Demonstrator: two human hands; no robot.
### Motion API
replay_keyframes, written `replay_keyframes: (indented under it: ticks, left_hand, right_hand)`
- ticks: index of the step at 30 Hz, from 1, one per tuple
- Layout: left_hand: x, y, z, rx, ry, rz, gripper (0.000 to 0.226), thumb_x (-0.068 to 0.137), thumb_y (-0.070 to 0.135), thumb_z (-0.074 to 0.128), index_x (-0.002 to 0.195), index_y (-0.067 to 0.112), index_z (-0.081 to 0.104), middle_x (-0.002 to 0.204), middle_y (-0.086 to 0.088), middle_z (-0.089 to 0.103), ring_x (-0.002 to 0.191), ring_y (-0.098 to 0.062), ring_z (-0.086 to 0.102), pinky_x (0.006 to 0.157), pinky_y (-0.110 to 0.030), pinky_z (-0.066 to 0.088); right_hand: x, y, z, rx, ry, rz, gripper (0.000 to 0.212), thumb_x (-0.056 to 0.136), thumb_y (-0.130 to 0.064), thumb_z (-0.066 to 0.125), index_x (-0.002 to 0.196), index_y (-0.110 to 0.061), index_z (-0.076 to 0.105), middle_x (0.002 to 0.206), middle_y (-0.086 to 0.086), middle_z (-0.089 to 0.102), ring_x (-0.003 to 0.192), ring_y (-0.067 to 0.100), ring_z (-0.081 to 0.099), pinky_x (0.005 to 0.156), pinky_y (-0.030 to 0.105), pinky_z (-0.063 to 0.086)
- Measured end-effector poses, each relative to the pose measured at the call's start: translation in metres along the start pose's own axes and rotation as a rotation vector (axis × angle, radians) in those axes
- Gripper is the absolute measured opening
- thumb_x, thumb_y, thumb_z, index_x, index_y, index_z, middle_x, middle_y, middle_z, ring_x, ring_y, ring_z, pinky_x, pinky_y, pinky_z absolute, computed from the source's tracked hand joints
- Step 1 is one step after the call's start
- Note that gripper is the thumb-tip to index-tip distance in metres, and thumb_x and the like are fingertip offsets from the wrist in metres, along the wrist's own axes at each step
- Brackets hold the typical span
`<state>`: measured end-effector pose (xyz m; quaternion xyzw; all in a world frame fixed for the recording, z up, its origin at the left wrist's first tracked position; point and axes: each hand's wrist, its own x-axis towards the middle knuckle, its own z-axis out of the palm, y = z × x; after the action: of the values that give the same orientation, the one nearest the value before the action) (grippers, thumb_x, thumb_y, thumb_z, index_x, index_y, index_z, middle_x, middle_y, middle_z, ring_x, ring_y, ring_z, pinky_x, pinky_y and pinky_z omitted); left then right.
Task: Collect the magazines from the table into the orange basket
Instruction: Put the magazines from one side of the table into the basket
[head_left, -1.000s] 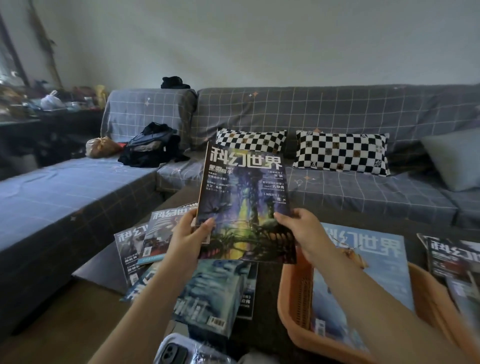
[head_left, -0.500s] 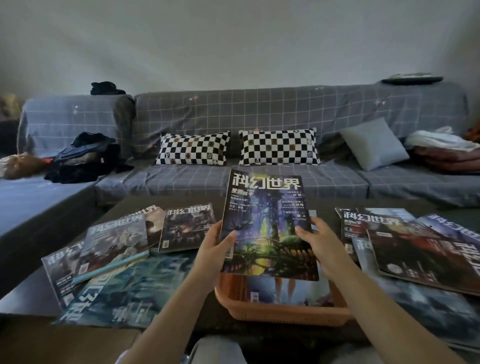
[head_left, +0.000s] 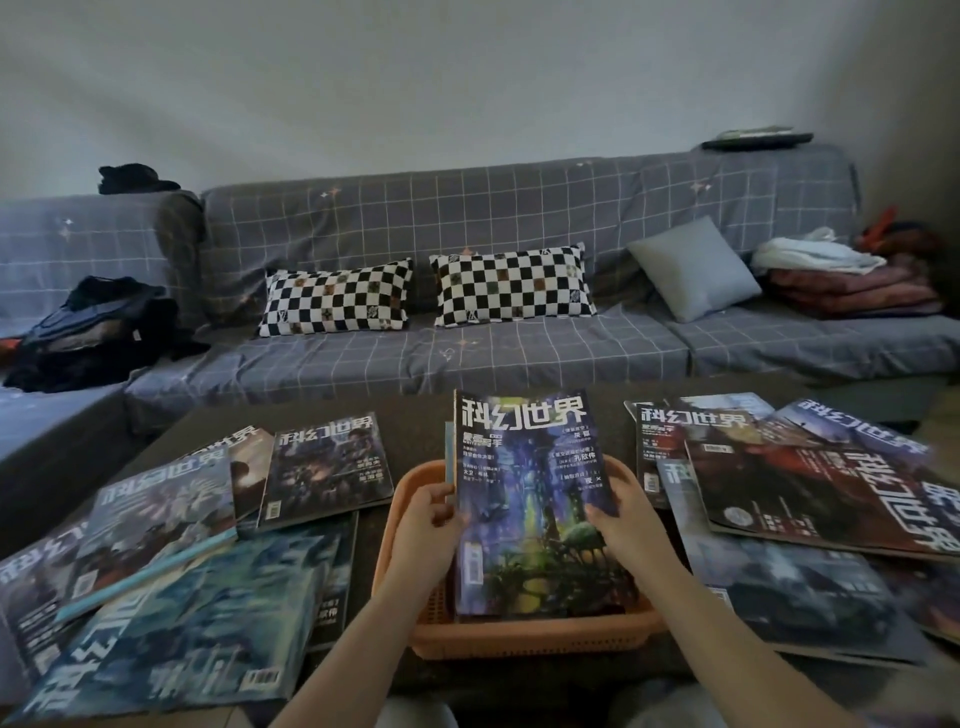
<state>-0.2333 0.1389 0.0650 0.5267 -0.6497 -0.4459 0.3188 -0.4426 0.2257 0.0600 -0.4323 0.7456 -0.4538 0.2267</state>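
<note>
A purple-and-green magazine (head_left: 530, 499) lies tilted in the orange basket (head_left: 519, 636) at the middle of the dark table (head_left: 410, 415). Its top edge juts past the basket's far rim, over another magazine beneath. My left hand (head_left: 428, 525) grips its left edge. On its right edge my right hand (head_left: 618, 512) holds it with the thumb on the cover. Several magazines lie spread on the table, such as a dark one (head_left: 327, 467) to the left and a red one (head_left: 826, 483) to the right.
A grey checked sofa (head_left: 519, 358) runs behind the table with two checkered pillows (head_left: 426, 296), a grey cushion (head_left: 693, 267), folded blankets (head_left: 852, 283) at the right and dark clothes (head_left: 98, 332) at the left.
Both hands have lowered the purple magazine from upright in the air down into the orange basket. The view has swung to the right and centred on the basket.
</note>
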Motion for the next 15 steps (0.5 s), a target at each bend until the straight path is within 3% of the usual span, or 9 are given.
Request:
replay_keyframes:
  ticks: [4,7,9,11,15]
  left_hand:
    - [-0.005,0.0,0.001,0.194,0.083,0.043,0.029,0.092,0.023,0.061,0.12,0.026,0.055,0.078,0.02,0.06,0.062,0.008,0.058,0.047,-0.007,0.042]
    - [-0.007,-0.003,0.005,0.29,0.127,0.108,0.016,0.091,0.025,0.06,0.107,0.027,0.06,0.098,0.01,0.067,0.084,-0.006,0.062,0.079,-0.032,0.055]
    - [-0.007,-0.005,0.005,0.314,0.126,0.133,0.013,0.092,0.025,0.057,0.104,0.026,0.063,0.104,0.004,0.066,0.089,-0.011,0.062,0.084,-0.035,0.053]
    - [-0.007,-0.008,0.006,0.329,0.117,0.155,0.013,0.094,0.025,0.053,0.096,0.026,0.065,0.098,0.002,0.067,0.077,-0.007,0.062,0.07,-0.025,0.052]
    - [-0.009,-0.008,0.007,0.308,0.116,0.144,0.018,0.096,0.023,0.05,0.084,0.032,0.061,0.064,0.008,0.066,0.047,-0.003,0.06,0.041,-0.016,0.043]
  right_hand:
    - [-0.006,-0.005,0.003,-0.196,0.013,0.05,0.042,0.093,-0.02,0.052,0.134,-0.022,0.046,0.093,-0.005,0.057,0.066,0.005,0.058,0.053,0.017,0.043]
    - [-0.009,-0.008,0.005,-0.226,0.017,0.056,0.031,0.091,-0.015,0.054,0.121,-0.016,0.055,0.085,-0.002,0.062,0.058,0.009,0.059,0.044,0.016,0.037]
    - [-0.01,-0.01,0.006,-0.237,0.024,0.062,0.022,0.09,-0.015,0.056,0.111,-0.014,0.059,0.082,-0.001,0.062,0.059,0.007,0.057,0.043,0.013,0.033]
    - [-0.011,-0.011,0.007,-0.238,0.035,0.054,0.013,0.089,-0.014,0.057,0.101,-0.011,0.061,0.079,0.003,0.063,0.059,0.009,0.056,0.043,0.013,0.032]
    - [-0.013,-0.011,0.01,-0.213,0.06,0.032,0.006,0.088,-0.011,0.056,0.083,-0.01,0.06,0.07,0.008,0.062,0.049,0.011,0.05,0.035,0.01,0.03]
